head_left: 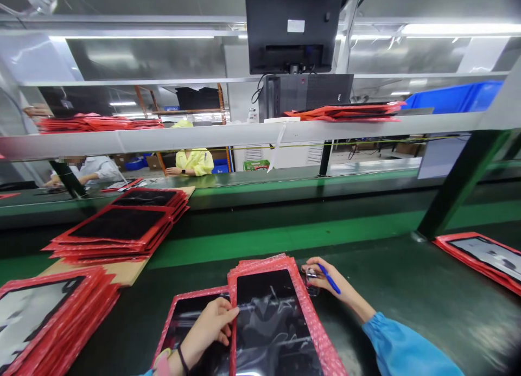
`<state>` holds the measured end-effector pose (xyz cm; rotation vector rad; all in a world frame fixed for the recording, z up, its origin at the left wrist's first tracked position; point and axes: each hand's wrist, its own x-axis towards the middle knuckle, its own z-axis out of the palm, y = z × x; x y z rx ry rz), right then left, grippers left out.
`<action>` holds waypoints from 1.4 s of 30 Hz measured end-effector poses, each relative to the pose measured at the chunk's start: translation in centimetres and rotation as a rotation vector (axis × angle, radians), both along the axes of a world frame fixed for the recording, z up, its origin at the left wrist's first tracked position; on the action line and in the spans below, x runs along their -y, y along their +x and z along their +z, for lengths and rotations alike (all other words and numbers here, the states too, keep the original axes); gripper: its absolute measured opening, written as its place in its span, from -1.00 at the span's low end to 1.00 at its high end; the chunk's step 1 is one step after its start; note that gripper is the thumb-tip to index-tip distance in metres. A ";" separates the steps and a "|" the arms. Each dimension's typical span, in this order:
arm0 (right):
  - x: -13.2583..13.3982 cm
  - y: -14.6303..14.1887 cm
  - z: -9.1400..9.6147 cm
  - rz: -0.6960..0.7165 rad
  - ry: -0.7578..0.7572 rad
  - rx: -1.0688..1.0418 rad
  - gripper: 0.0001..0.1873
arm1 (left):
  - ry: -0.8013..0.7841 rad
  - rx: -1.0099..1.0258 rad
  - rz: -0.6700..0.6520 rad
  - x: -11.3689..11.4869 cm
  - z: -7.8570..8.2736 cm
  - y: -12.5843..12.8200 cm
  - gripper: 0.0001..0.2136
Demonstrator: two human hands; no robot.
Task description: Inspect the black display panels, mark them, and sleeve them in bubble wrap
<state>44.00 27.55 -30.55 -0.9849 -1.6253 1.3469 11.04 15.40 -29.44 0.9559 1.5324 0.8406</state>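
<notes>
A stack of red bubble-wrap sleeves [325, 332] lies before me, with a glossy black screen panel [272, 316] under clear film on top. My left hand [211, 324] is closed at the panel's left edge, thumb and forefinger pinching there. Beneath that hand, a second black panel [183, 316] in a red sleeve lies partly covered. My right hand [325, 278] is beside the stack's upper right, with a blue pen [329, 279] held between its fingers. Close to its fingertips is a small shiny metallic or clear object [311, 276]; whether the hand grips it I cannot tell.
On the left, a tall pile of red-sleeved panels [118, 224] rests on a wooden board [134, 273], and another pile [49, 316] is nearer. More sleeves [484, 256] lie far right. A green post [459, 186] and overhead shelf [228, 134] stand ahead. Two people sit beyond.
</notes>
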 end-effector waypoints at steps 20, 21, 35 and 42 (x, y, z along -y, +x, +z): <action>12.9 -2.0 1.9 -0.072 0.673 0.612 -0.84 | 0.118 0.017 -0.075 1.7 -0.9 1.5 -0.46; 13.1 -2.2 2.2 -0.055 0.687 0.642 -0.84 | 0.141 0.021 -0.073 1.6 -0.8 1.6 -0.48; 14.6 -3.5 2.8 0.087 0.493 0.455 -0.60 | 0.296 0.240 0.091 3.3 1.4 -0.7 -0.44; 13.7 -3.1 3.3 -0.121 -0.066 -0.244 -0.41 | 0.161 0.244 0.361 4.3 -0.5 -8.5 -0.18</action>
